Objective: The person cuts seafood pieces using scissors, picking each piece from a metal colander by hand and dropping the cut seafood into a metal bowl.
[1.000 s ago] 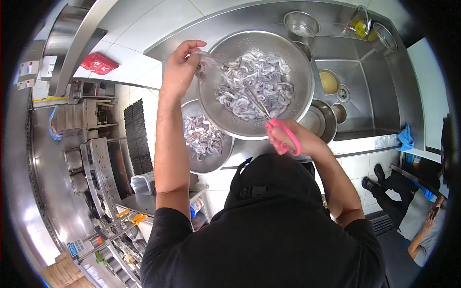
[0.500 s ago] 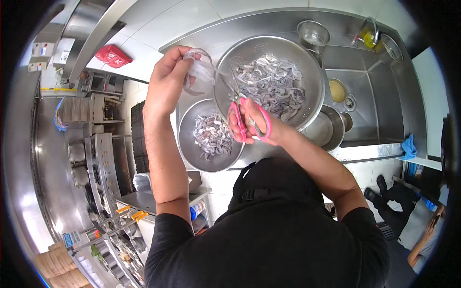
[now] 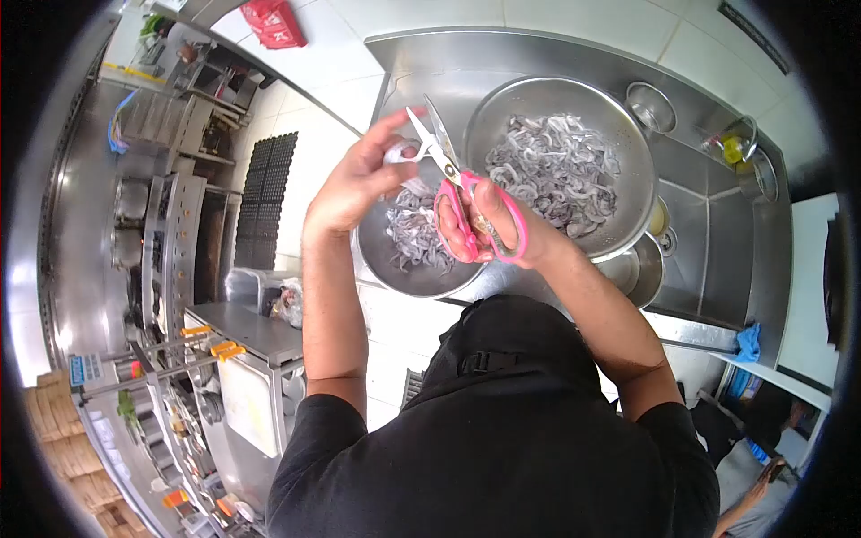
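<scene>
My left hand (image 3: 360,184) pinches a pale, slippery piece of squid (image 3: 405,172) above the near-left metal bowl (image 3: 375,260). In my right hand (image 3: 489,220) is a pair of pink-handled scissors (image 3: 451,169). Their blades stand apart and point up and left, close to the fingers of my left hand. Small cut squid pieces (image 3: 420,238) lie in the bowl beneath. To the right, a large perforated metal colander (image 3: 482,112) holds a heap of grey-white squid (image 3: 556,170). My left fingers partly cover the held piece.
A steel sink (image 3: 708,238) lies to the right, with a small metal pot (image 3: 652,106) behind the colander and another pot (image 3: 647,269) near its front. A blue cloth (image 3: 748,342) hangs at the counter's right edge. Another person's hand (image 3: 762,484) shows at lower right.
The view has shifted, so the bowls sit further right. My left hand has come down from beside the colander to over the smaller bowl, nearer the scissors. The scissor blades are spread wider.
</scene>
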`<state>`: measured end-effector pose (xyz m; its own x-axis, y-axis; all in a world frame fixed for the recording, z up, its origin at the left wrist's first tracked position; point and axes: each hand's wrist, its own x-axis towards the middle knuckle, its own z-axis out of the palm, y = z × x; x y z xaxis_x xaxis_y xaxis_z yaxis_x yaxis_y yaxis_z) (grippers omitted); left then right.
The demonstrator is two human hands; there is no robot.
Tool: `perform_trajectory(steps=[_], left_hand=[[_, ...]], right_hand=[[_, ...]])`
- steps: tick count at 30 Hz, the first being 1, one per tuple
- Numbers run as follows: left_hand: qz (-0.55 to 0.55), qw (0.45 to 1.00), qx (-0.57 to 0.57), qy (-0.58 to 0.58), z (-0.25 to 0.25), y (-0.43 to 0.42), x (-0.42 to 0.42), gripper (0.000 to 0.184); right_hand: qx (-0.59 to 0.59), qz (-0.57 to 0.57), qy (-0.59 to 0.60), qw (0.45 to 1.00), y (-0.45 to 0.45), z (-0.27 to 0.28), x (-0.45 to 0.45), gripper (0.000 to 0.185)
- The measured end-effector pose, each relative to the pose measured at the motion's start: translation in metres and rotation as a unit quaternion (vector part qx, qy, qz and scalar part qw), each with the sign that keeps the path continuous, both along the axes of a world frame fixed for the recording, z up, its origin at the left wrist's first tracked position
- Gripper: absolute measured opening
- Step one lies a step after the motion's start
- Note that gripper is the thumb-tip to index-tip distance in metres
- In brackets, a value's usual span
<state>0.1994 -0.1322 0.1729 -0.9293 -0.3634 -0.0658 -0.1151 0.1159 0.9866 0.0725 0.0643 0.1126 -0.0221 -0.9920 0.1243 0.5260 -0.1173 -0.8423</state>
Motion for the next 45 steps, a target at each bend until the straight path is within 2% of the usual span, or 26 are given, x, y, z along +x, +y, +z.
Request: perform_trajectory(steps=[4,8,11,12,15,18,21,24,27,33,38,45], left_hand=[[-0.003,0.998,-0.008,-0.064,-0.026,-0.006,0.017,0.035],[-0.012,0.998,-0.006,-0.059,-0.05,-0.008,0.034,0.024],[-0.022,0.998,-0.004,-0.054,-0.072,-0.009,0.045,0.028],[-0.009,0.996,-0.006,-0.085,-0.075,-0.009,0.048,0.028],[0.006,0.986,-0.119,-0.118,-0.094,-0.017,0.057,0.026],[0.033,0.977,-0.134,-0.165,-0.125,-0.026,0.068,0.027],[0.048,0.963,-0.166,-0.208,-0.121,-0.027,0.073,0.044],[0.014,0.957,-0.204,-0.207,-0.105,-0.034,0.073,0.063],[-0.007,0.972,-0.115,-0.203,-0.095,-0.048,0.074,0.066],[0.018,0.988,0.103,-0.112,-0.068,-0.048,0.068,0.058],[0.04,0.992,0.097,-0.076,-0.057,-0.037,0.057,0.054],[0.043,0.996,0.074,-0.03,-0.064,-0.04,0.05,0.053]], right_hand=[[0.029,0.033,0.016,0.999,-0.012,-0.001,0.013,0.081],[0.051,0.045,-0.007,0.998,-0.021,-0.019,0.02,0.074],[0.08,0.047,-0.046,0.995,-0.023,-0.029,0.027,0.073],[0.091,0.046,-0.049,0.994,-0.022,-0.032,0.031,0.073],[0.123,0.005,-0.018,0.992,-0.022,-0.039,0.035,0.072],[0.149,-0.044,0.009,0.988,-0.02,-0.034,0.024,0.07],[0.169,-0.054,0.004,0.984,-0.014,-0.03,0.015,0.069],[0.177,-0.032,-0.014,0.984,-0.01,-0.041,0.017,0.068],[0.186,-0.02,-0.014,0.982,-0.004,-0.054,0.026,0.067],[0.184,-0.004,0.021,0.983,0.002,-0.064,0.029,0.066],[0.189,0.053,0.112,0.974,0.012,-0.064,0.027,0.068],[0.189,0.093,0.145,0.967,0.016,-0.061,0.027,0.069]])
